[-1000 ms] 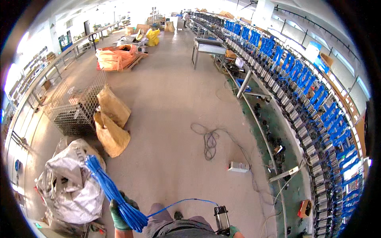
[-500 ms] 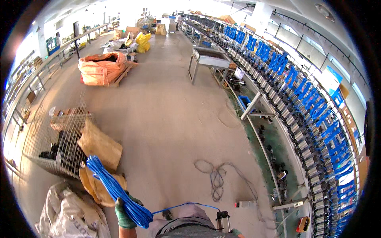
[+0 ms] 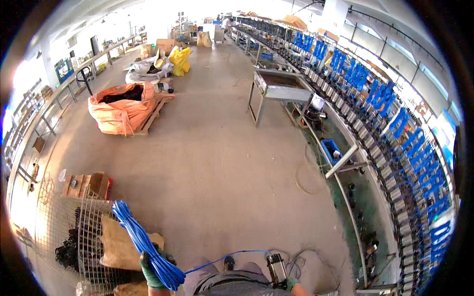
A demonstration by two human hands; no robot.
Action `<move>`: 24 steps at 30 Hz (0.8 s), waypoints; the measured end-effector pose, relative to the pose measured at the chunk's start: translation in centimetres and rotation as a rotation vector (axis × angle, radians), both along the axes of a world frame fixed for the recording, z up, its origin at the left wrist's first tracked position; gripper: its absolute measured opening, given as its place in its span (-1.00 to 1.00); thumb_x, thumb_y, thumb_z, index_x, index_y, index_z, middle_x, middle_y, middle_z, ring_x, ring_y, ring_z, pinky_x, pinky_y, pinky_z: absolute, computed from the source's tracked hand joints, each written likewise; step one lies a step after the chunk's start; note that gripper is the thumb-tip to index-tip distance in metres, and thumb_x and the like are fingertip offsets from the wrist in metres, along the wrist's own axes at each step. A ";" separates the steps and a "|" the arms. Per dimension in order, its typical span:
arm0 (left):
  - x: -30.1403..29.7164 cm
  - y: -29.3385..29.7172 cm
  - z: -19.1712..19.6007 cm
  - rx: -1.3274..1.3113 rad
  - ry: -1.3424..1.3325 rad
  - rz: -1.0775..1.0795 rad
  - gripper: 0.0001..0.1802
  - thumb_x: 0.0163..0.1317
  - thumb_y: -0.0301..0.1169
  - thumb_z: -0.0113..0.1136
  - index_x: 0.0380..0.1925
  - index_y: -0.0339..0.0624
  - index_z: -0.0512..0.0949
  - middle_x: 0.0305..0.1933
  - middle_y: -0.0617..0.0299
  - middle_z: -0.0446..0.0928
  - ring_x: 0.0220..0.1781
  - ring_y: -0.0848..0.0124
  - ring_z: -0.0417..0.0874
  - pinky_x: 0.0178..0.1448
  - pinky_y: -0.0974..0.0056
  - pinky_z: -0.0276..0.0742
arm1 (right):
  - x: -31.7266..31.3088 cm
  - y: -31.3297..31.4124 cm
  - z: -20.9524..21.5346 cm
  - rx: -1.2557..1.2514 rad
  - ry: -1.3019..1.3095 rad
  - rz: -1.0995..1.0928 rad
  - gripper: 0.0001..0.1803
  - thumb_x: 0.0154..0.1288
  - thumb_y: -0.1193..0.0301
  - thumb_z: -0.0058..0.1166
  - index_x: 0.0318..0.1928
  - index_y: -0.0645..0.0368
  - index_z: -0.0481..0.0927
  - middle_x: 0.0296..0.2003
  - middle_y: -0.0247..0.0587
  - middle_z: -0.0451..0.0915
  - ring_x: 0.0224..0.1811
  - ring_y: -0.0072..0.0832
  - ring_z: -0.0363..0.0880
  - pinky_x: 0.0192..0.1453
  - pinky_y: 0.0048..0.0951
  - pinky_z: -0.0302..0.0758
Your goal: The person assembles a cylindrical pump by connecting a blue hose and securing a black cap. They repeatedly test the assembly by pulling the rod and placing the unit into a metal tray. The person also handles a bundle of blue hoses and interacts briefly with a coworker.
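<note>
- Your left hand (image 3: 154,277), in a green glove, is wrapped around the lower part of the blue cable bundle (image 3: 140,239), seemingly to stop the loops from spreading.
- That bundle is at the near left, held above the floor (image 3: 212,163) and slanting toward the far left — its loops lie so tight together that gripping near one end is probably enough to support the rest.
- Your right hand (image 3: 293,283) is at the near right, closed on the lower end of the silver-and-black cylinder (image 3: 277,270); most of the fingers are hidden, so how each one sits cannot be told.
- The cylinder tilts slightly left, its top clear of your glove, likely because the blue strand (image 3: 232,253) joins it there.
- Between your hands this strand arches loosely — having both pieces near each other presumably spares the joint any pull.
- On your right, similar cylinders (image 3: 351,123) stand in a long row with blue bundles (image 3: 380,96) above them, perhaps to keep each cable beside its own piece.
- At the near left, a wire cage (image 3: 91,232) contains dark items (image 3: 69,251), with a brown sack (image 3: 116,246) just beside it; farther away, an orange bag (image 3: 121,116) sits on a wooden pallet (image 3: 154,116), probably for easier hauling.
</note>
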State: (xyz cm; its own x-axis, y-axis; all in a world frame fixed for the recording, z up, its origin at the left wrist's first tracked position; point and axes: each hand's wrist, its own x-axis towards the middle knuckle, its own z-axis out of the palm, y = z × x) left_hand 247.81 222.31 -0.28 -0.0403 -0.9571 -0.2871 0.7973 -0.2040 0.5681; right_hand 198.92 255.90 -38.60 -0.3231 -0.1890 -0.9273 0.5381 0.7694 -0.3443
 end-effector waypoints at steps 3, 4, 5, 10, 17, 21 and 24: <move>-2.2 -10.8 -0.5 0.060 0.040 0.040 -0.44 0.33 0.11 0.20 0.05 -0.11 0.54 -0.43 0.22 0.58 -0.48 0.29 0.60 -0.35 0.18 0.61 | -6.8 -10.3 -2.5 -0.083 0.259 0.532 -0.64 0.38 0.18 0.08 -0.07 0.18 0.71 -0.23 -0.03 0.75 -0.26 -0.12 0.74 -0.18 -0.12 0.66; -2.8 -14.4 -1.4 0.097 0.060 0.069 -0.44 0.32 0.11 0.21 0.05 -0.11 0.54 -0.43 0.22 0.57 -0.49 0.29 0.59 -0.36 0.18 0.60 | -9.2 -13.2 -3.0 -0.092 0.347 0.713 -0.65 0.35 0.16 0.13 -0.08 0.16 0.72 -0.23 -0.05 0.75 -0.25 -0.13 0.74 -0.16 -0.14 0.66; -2.9 -18.0 -1.6 0.119 0.035 0.122 -0.44 0.32 0.11 0.21 0.05 -0.11 0.54 -0.44 0.23 0.56 -0.49 0.29 0.57 -0.37 0.19 0.59 | -8.2 -18.6 -2.0 -0.079 0.389 0.896 -0.65 0.32 0.15 0.17 -0.08 0.14 0.74 -0.23 -0.06 0.76 -0.24 -0.15 0.74 -0.14 -0.16 0.65; -4.3 -40.2 -6.2 0.067 0.092 0.030 -0.48 0.29 0.04 0.28 0.06 -0.08 0.53 -0.40 0.21 0.60 -0.39 0.18 0.69 -0.32 0.08 0.69 | -7.1 -42.3 8.4 0.130 0.613 1.468 -0.61 0.14 0.10 0.38 -0.10 0.05 0.79 -0.22 -0.13 0.78 -0.20 -0.22 0.74 -0.06 -0.25 0.62; -9.3 -69.9 -2.1 -0.015 0.164 -0.190 -0.43 0.32 0.04 0.25 0.14 -0.11 0.49 -0.31 0.14 0.62 -0.30 0.13 0.70 -0.21 0.00 0.68 | -5.9 -64.7 12.1 0.158 0.371 0.858 -0.64 0.17 0.25 0.35 -0.12 0.25 0.71 -0.19 0.04 0.75 -0.14 -0.05 0.72 -0.08 -0.15 0.62; -12.7 -86.3 -2.1 -0.150 0.107 -0.282 -0.37 0.30 0.07 0.25 0.16 -0.17 0.46 -0.38 0.14 0.58 -0.36 0.15 0.68 -0.27 0.03 0.65 | -7.9 -78.3 9.3 0.155 0.350 0.736 -0.61 0.17 0.22 0.34 -0.11 0.25 0.72 -0.20 0.05 0.75 -0.14 -0.04 0.72 -0.09 -0.15 0.62; -15.7 -97.3 -1.7 -0.192 0.036 -0.232 -0.34 0.28 0.08 0.25 0.14 -0.22 0.46 -0.47 0.13 0.53 -0.46 0.16 0.65 -0.37 0.06 0.62 | -10.5 -90.7 6.7 0.130 0.297 0.666 -0.58 0.17 0.20 0.36 -0.09 0.27 0.71 -0.21 0.04 0.75 -0.16 -0.06 0.73 -0.10 -0.16 0.63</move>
